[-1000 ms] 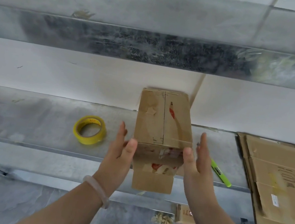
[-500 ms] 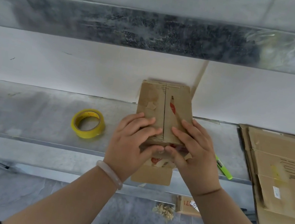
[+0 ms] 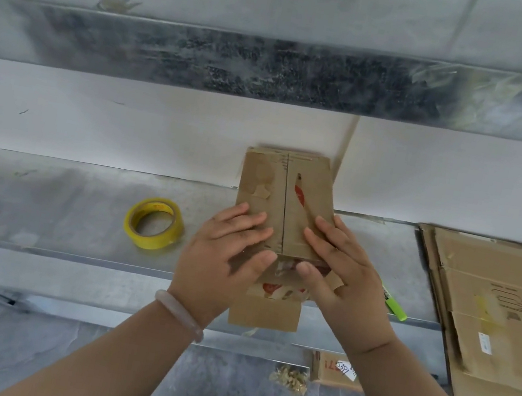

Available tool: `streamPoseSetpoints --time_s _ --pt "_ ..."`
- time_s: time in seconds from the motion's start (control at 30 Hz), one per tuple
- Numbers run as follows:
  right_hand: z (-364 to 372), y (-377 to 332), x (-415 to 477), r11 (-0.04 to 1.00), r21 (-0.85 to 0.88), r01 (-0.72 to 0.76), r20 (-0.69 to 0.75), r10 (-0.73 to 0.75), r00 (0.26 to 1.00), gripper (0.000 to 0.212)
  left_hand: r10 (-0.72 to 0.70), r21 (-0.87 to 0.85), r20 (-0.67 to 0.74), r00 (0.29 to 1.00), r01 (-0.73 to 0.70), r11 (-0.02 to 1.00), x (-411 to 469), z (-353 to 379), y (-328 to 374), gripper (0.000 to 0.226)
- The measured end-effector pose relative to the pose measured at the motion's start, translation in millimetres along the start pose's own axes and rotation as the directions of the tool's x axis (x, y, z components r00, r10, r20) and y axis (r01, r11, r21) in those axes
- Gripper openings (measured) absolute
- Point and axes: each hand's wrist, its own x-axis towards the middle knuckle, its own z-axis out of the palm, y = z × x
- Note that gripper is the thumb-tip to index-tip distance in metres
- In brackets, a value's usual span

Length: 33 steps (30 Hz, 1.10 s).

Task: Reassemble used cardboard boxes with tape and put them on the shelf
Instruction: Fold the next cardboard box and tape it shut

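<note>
In the head view the one cardboard box [image 3: 285, 202] stands mid-frame on the metal shelf [image 3: 62, 199]; the left hand [image 3: 226, 254] and right hand [image 3: 343, 274], two in all, lie flat on its top flaps, fingers straight, gripping nothing. I think both flaps should be pressed level, seam closed, before taking the one tape roll [image 3: 154, 224], left of the box.

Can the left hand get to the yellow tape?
Probably yes. The yellow tape lies on the shelf beside the left hand, nothing between them, though that hand presses the box.
</note>
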Motion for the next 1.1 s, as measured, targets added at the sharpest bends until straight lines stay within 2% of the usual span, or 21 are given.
streamPoseSetpoints --time_s 0.07,0.13,0.27,0.33,0.4,0.47,0.57,0.67,0.73,0.8,0.87,0.93,1.03,1.1 --pt "7.2 -2.1 1.4 1.0 -0.02 -0.018 -0.096 0.016 0.995 0.051 -0.002 0.041 -0.082 0.997 0.005 0.999 2.5 8.1 5.3 0.04" --pt "9.7 0.8 1.6 0.998 -0.057 0.023 -0.111 -0.029 0.993 0.046 0.046 0.109 -0.074 0.996 -0.038 0.993 3.7 11.6 5.2 0.039" --pt "0.7 14.4 0.1 0.995 -0.028 0.099 -0.008 -0.099 0.995 0.041 0.178 0.191 0.018 0.984 -0.179 0.965 6.3 5.1 -9.9 0.041" --pt "-2.9 19.0 -0.7 0.982 -0.073 0.174 0.04 -0.171 0.984 0.042 0.227 0.182 0.074 0.971 -0.237 0.954 3.1 1.9 -15.7 0.039" --pt "-3.7 22.6 -1.6 0.959 -0.142 0.246 0.083 -0.236 0.968 0.044 0.246 0.156 0.118 0.962 -0.262 0.952 -2.2 -0.3 -20.0 0.039" --pt "-4.5 23.0 -2.9 0.953 -0.165 0.253 0.107 -0.237 0.965 0.046 0.23 0.127 0.146 0.962 -0.249 0.96 -6.7 -0.8 -23.3 0.043" --pt "-1.5 8.7 -7.2 0.995 -0.058 0.077 0.132 -0.069 0.989 0.06 0.061 -0.015 0.121 0.991 -0.06 0.998 -12.3 5.1 -13.9 0.054" --pt "12.8 -13.5 -18.3 0.953 0.218 -0.208 0.141 0.18 0.974 0.068 -0.198 -0.228 0.043 0.979 0.202 0.952 -19.4 18.8 12.0 0.066" --pt "17.7 -26.0 -22.0 0.853 0.398 -0.338 0.134 0.31 0.941 0.065 -0.39 -0.435 0.018 0.921 0.358 0.826 -18.4 22.8 28.1 0.067" --pt "15.1 -38.0 -17.3 0.741 0.494 -0.456 0.173 0.43 0.886 0.058 -0.53 -0.599 0.082 0.844 0.467 0.651 -13.1 21.2 35.6 0.063" --pt "13.0 -40.5 -11.5 0.639 0.526 -0.561 0.217 0.536 0.815 0.056 -0.6 -0.646 0.135 0.788 0.529 0.549 -9.5 18.0 38.8 0.063" --pt "13.3 -38.0 -6.2 0.58 0.508 -0.636 0.249 0.608 0.754 0.052 -0.648 -0.636 0.169 0.743 0.585 0.504 -5.5 15.6 41.2 0.067" --pt "14.1 -34.8 -2.4 0.564 0.441 -0.698 0.257 0.666 0.7 0.055 -0.696 -0.594 0.216 0.685 0.658 0.463 -0.7 12.6 44.4 0.065" --pt "11.6 -36.8 -5.0 0.557 0.455 -0.695 0.235 0.677 0.697 0.05 -0.69 -0.573 0.242 0.682 0.675 0.465 -3.6 5.4 47.8 0.064"
